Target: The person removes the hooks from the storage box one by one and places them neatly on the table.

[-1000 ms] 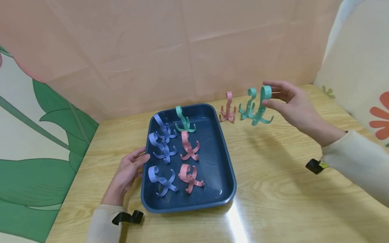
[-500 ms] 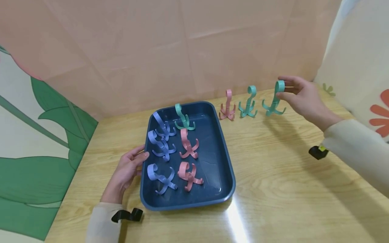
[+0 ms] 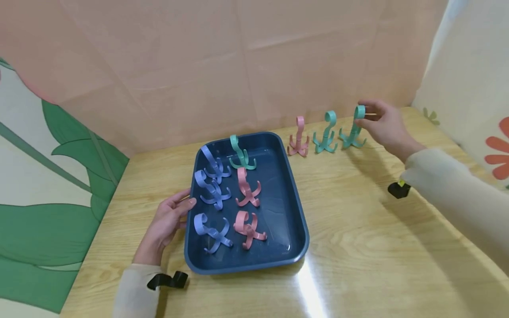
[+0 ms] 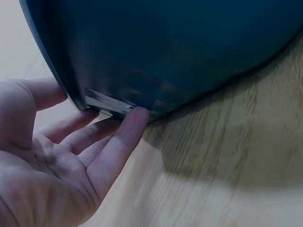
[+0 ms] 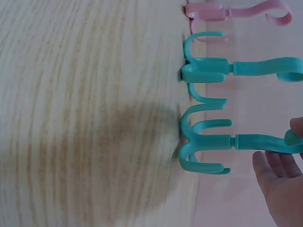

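Observation:
My right hand (image 3: 385, 126) pinches the curled top of a teal four-armed rotating hook (image 3: 354, 130) near the table's back right. It stands upright, its lower arms right at the tabletop in the right wrist view. To its left stand another teal hook (image 3: 326, 137) and a pink hook (image 3: 299, 143), in a row. My left hand (image 3: 167, 221) grips the left side of a dark blue tray (image 3: 301, 216), thumb at the rim and fingers against the outside and underside. Inside lie three blue-violet hooks (image 3: 215, 194), two pink hooks (image 3: 247, 192) and one teal hook (image 3: 240, 159).
The wooden table (image 3: 358, 247) meets a pinkish cloth backdrop (image 3: 179, 79) right behind the row of hooks. Walls with leaf and flower pictures border both sides. Black wrist straps (image 3: 169, 280) hang at the sleeves.
My right hand has carried the teal hook rightward and back, then slightly left and down to the tabletop beside the other teal hook. The left hand keeps its grip on the tray.

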Demonstrator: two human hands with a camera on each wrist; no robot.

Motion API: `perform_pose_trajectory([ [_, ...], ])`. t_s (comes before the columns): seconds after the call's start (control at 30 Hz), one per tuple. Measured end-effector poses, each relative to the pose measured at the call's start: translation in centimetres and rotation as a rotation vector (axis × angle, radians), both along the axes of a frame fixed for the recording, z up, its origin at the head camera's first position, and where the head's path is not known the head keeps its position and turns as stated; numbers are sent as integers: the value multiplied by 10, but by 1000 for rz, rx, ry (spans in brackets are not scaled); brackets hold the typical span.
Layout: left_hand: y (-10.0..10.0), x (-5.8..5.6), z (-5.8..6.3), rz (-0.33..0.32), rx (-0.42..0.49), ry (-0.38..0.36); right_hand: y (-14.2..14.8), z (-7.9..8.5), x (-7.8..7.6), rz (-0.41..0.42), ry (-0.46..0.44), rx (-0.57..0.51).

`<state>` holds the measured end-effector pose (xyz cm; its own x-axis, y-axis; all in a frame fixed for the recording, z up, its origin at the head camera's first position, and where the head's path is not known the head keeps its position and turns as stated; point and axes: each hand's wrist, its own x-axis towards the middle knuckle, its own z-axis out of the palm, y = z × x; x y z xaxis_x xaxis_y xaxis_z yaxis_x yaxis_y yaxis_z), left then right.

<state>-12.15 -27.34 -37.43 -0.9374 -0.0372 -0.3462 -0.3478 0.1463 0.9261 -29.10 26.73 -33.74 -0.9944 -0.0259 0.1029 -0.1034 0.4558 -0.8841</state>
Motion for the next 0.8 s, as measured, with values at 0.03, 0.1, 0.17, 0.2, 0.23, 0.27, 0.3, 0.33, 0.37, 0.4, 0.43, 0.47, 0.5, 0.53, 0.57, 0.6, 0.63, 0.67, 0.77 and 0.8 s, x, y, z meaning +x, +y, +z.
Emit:
perform_pose_trajectory([
  [0.03,0,0,0,-1,-4,-3,1,-2,0,1,-4,-1],
  [0.1,0,-1,0,-6,-10,-6,3,-5,1,4,-11,5],
  [0.17,0,-1,0,-8,-13,-6,4,-6,1,18,-19,19],
  [0.2,0,-2,0,-6,-12,-4,5,-6,0,32,-21,27],
  [0.23,0,-2,1,-6,-10,-3,6,-6,-1,46,-24,36],
  [0.27,-1,-3,1,-5,-7,-2,7,-5,-2,64,-30,41],
  [0.3,-1,-3,1,-4,-5,-1,8,-4,-3,80,-38,41],
  [0.33,-2,-3,1,-1,-4,-1,9,-3,-3,94,-46,40],
  [0.37,-2,-4,1,0,-1,-3,10,-2,-3,103,-53,37],
  [0.4,-2,-4,1,1,0,-5,11,-2,-3,106,-60,35],
  [0.43,-2,-4,2,1,-2,-7,13,-1,-2,106,-67,34],
  [0.47,-2,-4,2,0,-2,-8,14,0,0,102,-72,32],
  [0.5,-2,-4,2,0,-4,-10,15,1,2,94,-72,33],
  [0.53,-3,-4,2,1,-5,-12,15,2,5,83,-66,37],
  [0.57,-3,-4,2,1,-6,-13,15,3,8,74,-56,45],
  [0.6,-3,-4,3,1,-9,-14,14,5,12,64,-38,57],
  [0.63,-3,-4,3,0,-11,-15,13,7,16,56,-17,70],
  [0.67,-3,-3,3,-1,-11,-17,10,10,21,48,9,86],
  [0.77,-4,-1,3,-1,-14,-19,-4,18,38,39,103,137],
  [0.8,-4,0,3,-2,-16,-20,-11,21,44,42,132,147],
])
